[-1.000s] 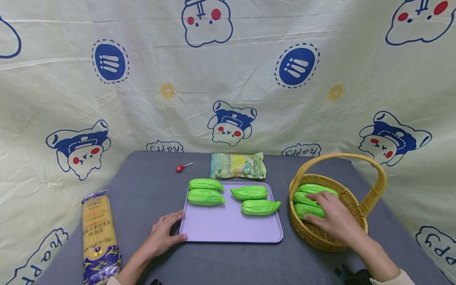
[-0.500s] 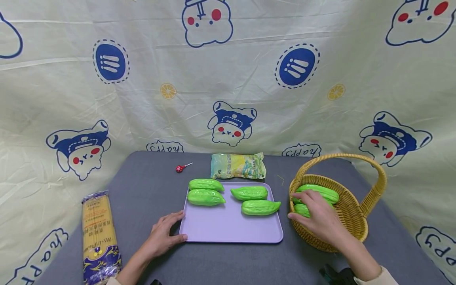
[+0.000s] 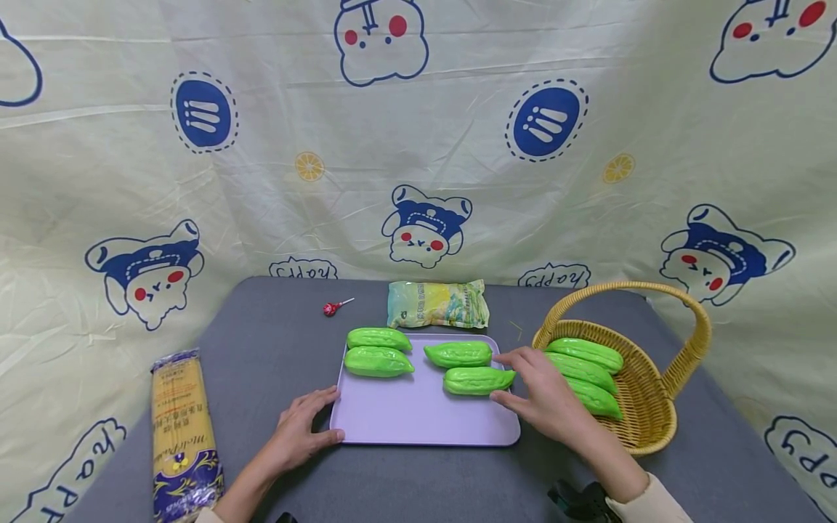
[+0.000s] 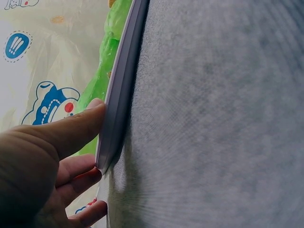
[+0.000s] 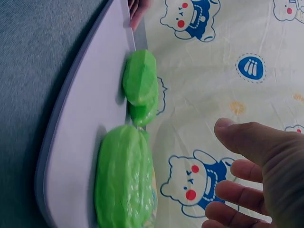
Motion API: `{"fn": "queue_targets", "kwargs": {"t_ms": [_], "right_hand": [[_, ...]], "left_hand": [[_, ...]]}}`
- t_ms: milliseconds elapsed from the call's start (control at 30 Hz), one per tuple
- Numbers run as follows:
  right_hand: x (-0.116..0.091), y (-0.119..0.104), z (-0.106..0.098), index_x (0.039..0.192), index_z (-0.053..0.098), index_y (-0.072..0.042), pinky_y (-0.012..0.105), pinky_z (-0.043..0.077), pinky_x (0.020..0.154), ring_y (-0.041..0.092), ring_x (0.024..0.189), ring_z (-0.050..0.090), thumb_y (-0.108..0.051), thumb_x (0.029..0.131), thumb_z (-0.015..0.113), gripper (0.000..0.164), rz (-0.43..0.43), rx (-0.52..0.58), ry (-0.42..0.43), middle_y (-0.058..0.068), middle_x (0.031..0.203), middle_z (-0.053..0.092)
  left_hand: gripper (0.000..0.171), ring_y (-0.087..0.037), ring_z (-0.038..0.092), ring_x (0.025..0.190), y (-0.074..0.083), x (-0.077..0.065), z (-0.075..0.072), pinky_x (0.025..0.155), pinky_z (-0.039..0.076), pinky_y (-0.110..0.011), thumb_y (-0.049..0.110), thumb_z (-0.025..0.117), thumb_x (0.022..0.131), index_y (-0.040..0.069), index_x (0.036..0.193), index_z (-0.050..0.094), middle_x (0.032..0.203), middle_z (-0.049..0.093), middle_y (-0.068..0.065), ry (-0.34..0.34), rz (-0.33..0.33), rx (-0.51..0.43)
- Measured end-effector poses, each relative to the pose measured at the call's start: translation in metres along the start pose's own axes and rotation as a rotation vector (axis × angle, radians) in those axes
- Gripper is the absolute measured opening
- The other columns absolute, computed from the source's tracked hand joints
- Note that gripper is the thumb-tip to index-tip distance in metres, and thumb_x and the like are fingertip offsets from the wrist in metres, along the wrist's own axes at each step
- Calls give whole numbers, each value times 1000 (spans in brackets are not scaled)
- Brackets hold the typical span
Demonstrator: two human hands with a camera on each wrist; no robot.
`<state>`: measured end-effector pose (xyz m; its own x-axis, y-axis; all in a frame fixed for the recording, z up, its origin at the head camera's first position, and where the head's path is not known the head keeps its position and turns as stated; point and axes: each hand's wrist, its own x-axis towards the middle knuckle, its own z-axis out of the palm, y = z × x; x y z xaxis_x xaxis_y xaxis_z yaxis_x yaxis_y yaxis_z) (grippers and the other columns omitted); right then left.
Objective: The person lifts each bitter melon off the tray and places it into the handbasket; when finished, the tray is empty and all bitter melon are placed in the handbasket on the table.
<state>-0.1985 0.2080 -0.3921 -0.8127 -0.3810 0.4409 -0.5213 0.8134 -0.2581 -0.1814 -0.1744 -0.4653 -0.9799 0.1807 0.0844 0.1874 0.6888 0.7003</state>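
While the head view shows the basket (image 3: 644, 403) standing on the table (image 3: 392, 483) just beside the tray (image 3: 425, 420), three gourds (image 3: 580, 371) can be seen in it, side by side, their left ends partly covered by the right hand (image 3: 539, 396). Four more gourds lie on the tray, two at its back left and two at its right, seven in view altogether. Half a second ago the right hand was over the basket with its fingers at the gourds there; now it is over the tray's right edge, near the two right-hand gourds, thumb and fingers apart. The four on the tray lie as they did, and the left hand (image 3: 301, 430) has stayed at the tray's left edge, thumb and forefinger spread along it. Around these are two packs, one yellow and blue (image 3: 186, 436) at the far left and one green and yellow (image 3: 437, 305) behind the tray, plus one red lollipop (image 3: 330, 309). In the left wrist view the thumb tip rests on the tray's side and two fingers meet its corner, thumb and fingers apart, with gourds partly showing beyond. In the right wrist view the right hand's thumb stands away from its loosely bent fingers, all clear of the tray's gourds, the nearest one large in front.
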Motion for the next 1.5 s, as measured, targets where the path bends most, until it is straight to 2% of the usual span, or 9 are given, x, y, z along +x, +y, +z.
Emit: {"fn": "queue_targets", "kwargs": {"t_ms": [333, 500, 900, 1167, 1333, 1500], "right_hand": [[15, -16, 21, 116, 61, -13, 37, 48, 78, 19, 99, 55, -30, 73, 80, 50, -37, 19, -13, 3, 106, 62], [23, -25, 31, 115, 61, -13, 40, 49, 85, 19, 102, 57, -28, 73, 81, 49, -60, 49, -6, 2, 107, 62], [44, -49, 60, 120, 60, -11, 39, 47, 89, 22, 109, 55, -30, 78, 77, 50, -39, 121, -106, 6, 115, 61], [63, -60, 73, 120, 59, -9, 40, 47, 88, 24, 108, 55, -30, 78, 76, 49, -79, 139, -93, 6, 113, 60], [74, -66, 82, 121, 59, -7, 43, 45, 93, 28, 114, 53, -31, 79, 75, 50, -55, 158, -126, 10, 118, 59], [82, -68, 92, 120, 60, -6, 40, 46, 88, 26, 107, 55, -31, 80, 74, 50, -50, 137, -126, 8, 113, 60]], "left_hand": [[66, -37, 36, 133, 0, 1, 0, 102, 22, -60, 29, 77, 75, 7, 132, 54, 142, 50, -10, 0, 7, 0], [66, -37, 36, 133, -1, 1, 0, 103, 22, -61, 30, 77, 75, 7, 132, 54, 142, 50, -9, -2, 4, 3], [66, -38, 37, 132, -1, 1, 0, 101, 23, -61, 29, 78, 74, 6, 132, 54, 141, 50, -10, -3, 0, 7], [66, -38, 37, 132, -2, 1, 2, 101, 23, -61, 28, 78, 74, 6, 131, 54, 141, 51, -10, 4, 4, 6], [66, -38, 37, 132, -2, 1, 2, 101, 23, -61, 29, 78, 74, 7, 131, 54, 141, 51, -10, 2, 1, 5], [66, -38, 37, 133, -2, 1, 2, 101, 23, -62, 29, 78, 74, 7, 131, 54, 141, 51, -10, -1, 0, 7]]}}
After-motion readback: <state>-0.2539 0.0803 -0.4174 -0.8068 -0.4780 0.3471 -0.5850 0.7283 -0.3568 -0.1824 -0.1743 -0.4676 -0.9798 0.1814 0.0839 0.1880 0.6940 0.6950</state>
